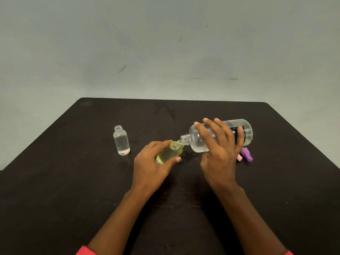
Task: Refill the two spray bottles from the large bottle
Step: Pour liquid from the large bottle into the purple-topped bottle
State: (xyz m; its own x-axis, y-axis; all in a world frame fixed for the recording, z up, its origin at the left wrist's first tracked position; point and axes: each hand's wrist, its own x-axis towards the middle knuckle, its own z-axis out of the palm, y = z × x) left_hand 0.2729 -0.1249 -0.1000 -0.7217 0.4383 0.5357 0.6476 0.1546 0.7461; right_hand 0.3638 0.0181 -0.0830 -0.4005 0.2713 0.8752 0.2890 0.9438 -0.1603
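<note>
One yellowish spray bottle (171, 152), gripped tilted in the left hand (149, 168), is seemingly mid-fill from the large bottle (193, 141) tipped in the right hand's (220, 153) grasp; the clear spray bottle (121, 142) waits uncapped, upright on the counter (73, 181).

A dark, nearly black table (73, 181) with a faint wood grain and rounded far corners carries everything. A small clear spray bottle (121, 142) stands upright on its left half, its threaded neck uncapped and a shallow layer of clear liquid at its bottom. Well apart from it, on the right half, a purple spray head (247, 154) lies on its side, with a pink cap (239, 157) just beside it on the left; both are partly hidden.
</note>
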